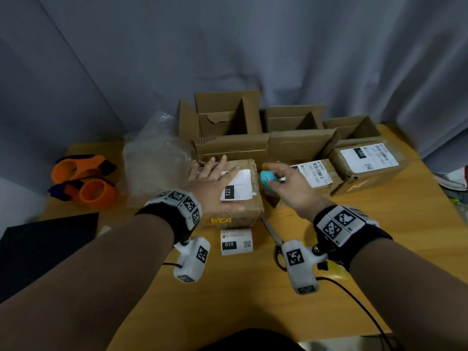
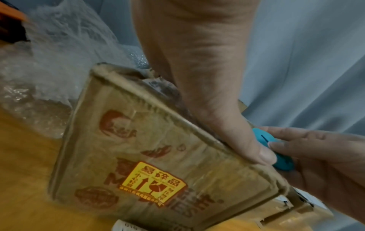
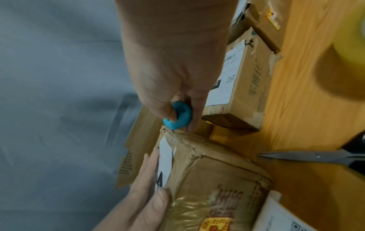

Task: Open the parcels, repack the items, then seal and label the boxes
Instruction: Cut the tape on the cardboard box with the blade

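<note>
Nearest on the yellow wooden surface (image 1: 253, 300) lies a small roll of labels (image 1: 236, 242) printed "010", with scissors (image 1: 274, 239) just right of it, their handles hidden behind the right wrist camera. In the right wrist view a blurred yellowish roll, perhaps tape (image 3: 343, 59), is cut off at the frame edge. Beyond the label roll stands the taped parcel (image 1: 235, 198), wrapped in clear tape, with a white label reading "122" on top and a yellow fragile sticker (image 2: 153, 182) on its near side; the red print beneath the sticker is too smeared to read. The left hand (image 1: 215, 188) rests flat on the parcel's top, its fingers (image 1: 222, 163) straight and spread, grasping nothing. The right hand (image 1: 291, 186) pinches a small blue cutter (image 1: 268, 179) between thumb and fingers, at the parcel's far right corner; the blade itself cannot be seen. To the right sit two more sealed parcels (image 1: 316, 173) (image 1: 364, 163), labels reading "122 122 C07". On the left are two orange tape dispensers (image 1: 83, 178) and crumpled clear bubble wrap (image 1: 154, 160). Behind stand three open cardboard boxes (image 1: 228, 117), insides in shadow. A grey curtain (image 1: 228, 46) closes the room
</note>
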The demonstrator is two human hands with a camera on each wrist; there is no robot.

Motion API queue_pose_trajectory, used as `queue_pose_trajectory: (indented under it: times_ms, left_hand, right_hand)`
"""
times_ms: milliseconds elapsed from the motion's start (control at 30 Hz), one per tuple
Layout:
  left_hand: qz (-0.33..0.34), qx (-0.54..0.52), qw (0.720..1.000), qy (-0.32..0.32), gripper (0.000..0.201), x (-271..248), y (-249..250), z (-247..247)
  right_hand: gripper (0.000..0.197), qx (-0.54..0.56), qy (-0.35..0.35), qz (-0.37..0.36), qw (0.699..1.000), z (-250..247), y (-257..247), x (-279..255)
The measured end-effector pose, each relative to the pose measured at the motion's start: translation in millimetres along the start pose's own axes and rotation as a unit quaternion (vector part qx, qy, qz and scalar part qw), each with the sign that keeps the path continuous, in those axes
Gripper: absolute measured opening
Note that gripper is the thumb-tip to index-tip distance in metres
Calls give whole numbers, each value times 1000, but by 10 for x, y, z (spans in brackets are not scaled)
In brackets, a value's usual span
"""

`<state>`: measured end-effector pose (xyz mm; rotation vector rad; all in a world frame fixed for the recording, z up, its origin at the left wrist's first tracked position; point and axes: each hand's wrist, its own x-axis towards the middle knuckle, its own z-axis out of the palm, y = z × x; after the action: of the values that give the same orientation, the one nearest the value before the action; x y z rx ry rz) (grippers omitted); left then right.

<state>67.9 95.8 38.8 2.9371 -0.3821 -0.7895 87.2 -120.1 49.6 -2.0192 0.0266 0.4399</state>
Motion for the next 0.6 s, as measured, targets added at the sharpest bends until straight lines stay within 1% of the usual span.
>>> queue_pose_trajectory:
  times_ms: [67,133,300,433,500,600]
  left_hand:
    - [-10,-4,1000,-12,104,38,-14,-2]
    - [-19,-1,1000,-7,105,41,7,28]
    - [-60,-3,998,15,109,44,121,71]
    - [-49,-6,998,25,118,71,140,-102]
    - [-43,-8,999,25,121,72,170,-169]
    - [-33,2,999,42,123,64,201,-115]
  right_hand:
    - [36,-29,-28,-6,999,-1,0,33]
    - [31,-43,-47,-3,998,3,-6,63]
    - [27,-39,-35,6,999,9,7,140]
    - [23,-9,-24,0,1000,19,-15,173]
    - [20,-11,-26,-3,1000,27,-27,184]
    - [16,9,-24,6,1000,23,-35,172]
